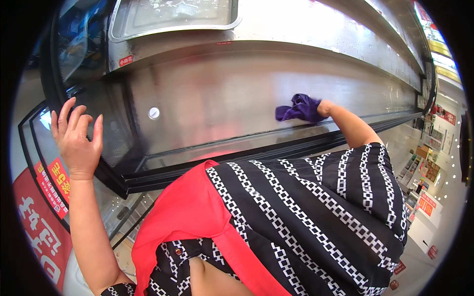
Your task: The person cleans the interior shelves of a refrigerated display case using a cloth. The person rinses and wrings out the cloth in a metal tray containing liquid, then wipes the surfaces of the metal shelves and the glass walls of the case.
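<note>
My right hand (326,107) grips a crumpled purple cloth (300,108), which lies against the metal floor (207,107) of a display case, near its black front frame. The cloth hides most of the fingers. On the left, my left hand (77,140) is raised with its fingers apart and slightly bent, holding nothing, beside the dark end panel of the case. Whether it touches the frame cannot be told. A round white plug or cap (154,113) sits in the case floor between the two hands.
A metal tray (174,27) rests on the raised metal shelf (289,27) behind the case floor. The black frame rail (222,159) runs along the near edge, close to my body. A red printed sign (40,229) stands at the lower left. Shop shelves show at the far right.
</note>
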Available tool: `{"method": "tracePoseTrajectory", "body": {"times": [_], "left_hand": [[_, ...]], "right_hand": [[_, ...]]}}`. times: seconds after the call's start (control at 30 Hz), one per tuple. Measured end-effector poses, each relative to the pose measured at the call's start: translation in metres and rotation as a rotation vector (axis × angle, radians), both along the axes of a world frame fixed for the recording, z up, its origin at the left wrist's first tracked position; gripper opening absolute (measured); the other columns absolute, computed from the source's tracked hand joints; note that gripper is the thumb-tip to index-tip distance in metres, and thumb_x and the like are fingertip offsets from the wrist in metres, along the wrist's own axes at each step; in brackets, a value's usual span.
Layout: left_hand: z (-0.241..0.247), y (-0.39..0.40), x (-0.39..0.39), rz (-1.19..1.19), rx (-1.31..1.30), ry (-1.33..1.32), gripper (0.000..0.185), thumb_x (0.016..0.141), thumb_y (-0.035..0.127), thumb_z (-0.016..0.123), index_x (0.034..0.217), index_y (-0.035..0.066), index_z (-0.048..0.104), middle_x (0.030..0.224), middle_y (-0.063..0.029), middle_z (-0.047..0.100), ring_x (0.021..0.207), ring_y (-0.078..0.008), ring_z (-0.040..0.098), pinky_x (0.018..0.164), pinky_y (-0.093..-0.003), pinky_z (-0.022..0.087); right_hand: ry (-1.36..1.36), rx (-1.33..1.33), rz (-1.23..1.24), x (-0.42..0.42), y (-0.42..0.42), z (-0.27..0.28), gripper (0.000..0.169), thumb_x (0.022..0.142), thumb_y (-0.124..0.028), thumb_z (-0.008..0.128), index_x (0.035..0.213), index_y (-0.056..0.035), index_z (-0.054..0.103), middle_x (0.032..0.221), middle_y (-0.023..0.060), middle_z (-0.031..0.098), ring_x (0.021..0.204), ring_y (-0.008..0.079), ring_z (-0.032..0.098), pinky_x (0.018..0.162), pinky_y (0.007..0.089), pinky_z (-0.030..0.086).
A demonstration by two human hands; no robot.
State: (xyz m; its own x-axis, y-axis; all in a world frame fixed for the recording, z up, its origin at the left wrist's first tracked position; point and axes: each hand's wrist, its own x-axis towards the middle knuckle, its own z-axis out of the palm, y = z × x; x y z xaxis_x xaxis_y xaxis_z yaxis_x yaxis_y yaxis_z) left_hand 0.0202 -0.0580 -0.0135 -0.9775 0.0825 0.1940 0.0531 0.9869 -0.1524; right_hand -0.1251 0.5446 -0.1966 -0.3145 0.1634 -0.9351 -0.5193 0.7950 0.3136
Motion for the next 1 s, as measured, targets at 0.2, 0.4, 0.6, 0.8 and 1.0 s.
{"method": "tracePoseTrajectory", "body": {"times": [0.2,0.4,0.6,0.8,1.0], "left_hand": [[0.000,-0.004,0.003,-0.019,-0.024,0.019,0.016,0.074,0.017,0.071,0.069,0.008,0.059,0.099,-0.0016,0.062,0.116,-0.0189,0.048,0.107,-0.0390,0.025],[0.003,-0.003,0.000,-0.024,-0.021,0.016,0.016,0.073,0.018,0.071,0.068,0.008,0.060,0.099,-0.0025,0.062,0.116,-0.0198,0.048,0.106,-0.0385,0.025],[0.003,-0.004,0.001,0.001,-0.011,0.024,0.016,0.071,0.019,0.072,0.068,0.008,0.060,0.099,-0.0025,0.062,0.115,-0.0191,0.049,0.106,-0.0395,0.025],[0.003,-0.005,0.004,0.027,-0.010,0.025,0.018,0.072,0.023,0.070,0.068,0.008,0.062,0.098,-0.0037,0.063,0.115,-0.0171,0.048,0.108,-0.0395,0.023],[0.004,-0.003,0.001,0.027,-0.044,-0.013,0.017,0.072,0.022,0.071,0.068,0.009,0.061,0.101,-0.0021,0.062,0.116,-0.0183,0.048,0.108,-0.0395,0.023]], "right_hand": [[-0.233,-0.304,-0.311,0.045,-0.134,0.006,0.037,0.075,-0.030,0.055,0.097,-0.0016,0.063,0.089,0.0168,0.064,0.069,0.0273,0.065,0.050,0.0363,0.056],[-0.312,-0.743,-0.056,0.101,-0.346,-0.015,0.035,0.071,-0.032,0.059,0.081,0.0009,0.067,0.079,0.0179,0.066,0.072,0.0287,0.067,0.066,0.0381,0.054],[-0.422,-1.394,-0.945,0.075,-0.439,-0.014,0.049,0.075,-0.036,0.068,0.090,0.0100,0.062,0.078,0.0217,0.064,0.070,0.0297,0.064,0.067,0.0375,0.053],[0.505,-1.415,-0.250,0.035,-0.467,-0.028,0.080,0.072,-0.041,0.071,0.126,0.0059,0.037,0.124,0.0303,0.044,0.109,0.0421,0.050,0.088,0.0448,0.044],[0.688,-1.622,0.046,0.100,-0.508,-0.037,0.063,0.063,-0.017,0.068,0.115,0.0082,0.042,0.117,0.0271,0.045,0.109,0.0399,0.044,0.094,0.0432,0.037]]}}
